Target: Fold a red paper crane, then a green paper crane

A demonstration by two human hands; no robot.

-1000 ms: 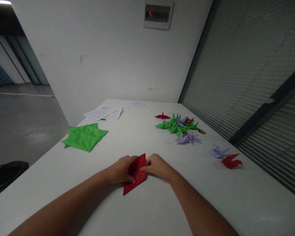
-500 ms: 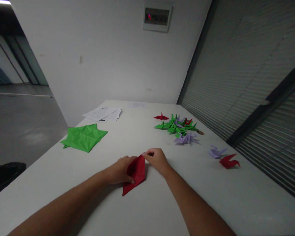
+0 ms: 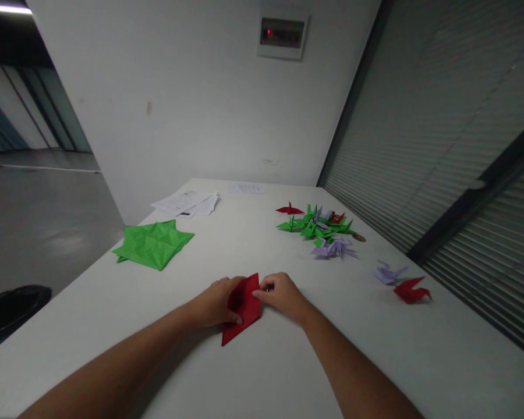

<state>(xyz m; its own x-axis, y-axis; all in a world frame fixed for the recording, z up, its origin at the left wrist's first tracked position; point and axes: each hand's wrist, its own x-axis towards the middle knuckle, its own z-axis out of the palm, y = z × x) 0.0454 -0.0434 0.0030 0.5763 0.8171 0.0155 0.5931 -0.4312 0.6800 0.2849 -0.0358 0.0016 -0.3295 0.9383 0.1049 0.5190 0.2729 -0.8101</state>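
Note:
A partly folded red sheet of origami paper [image 3: 250, 304] is at the front middle of the white table [image 3: 262, 372]. My left hand [image 3: 220, 301] is closed on its left side, the thumb lying across the front and the other fingers behind. At the paper's right edge, below the top corner, my right hand [image 3: 280, 295] pinches with thumb and forefinger. One pointed corner reaches down toward me. The inner folds are partly hidden by my left hand.
Creased green sheets [image 3: 155, 244] lie on the left, with printed papers [image 3: 187, 202] behind them. Several folded cranes [image 3: 318, 227] are heaped at the back right. A purple crane [image 3: 388, 272] and a red crane [image 3: 413, 290] stand nearer, by the blinds [image 3: 475, 244].
My right hand has slid from the red paper's top corner a little down its right edge. The left hand keeps its hold. The whole view has shifted slightly.

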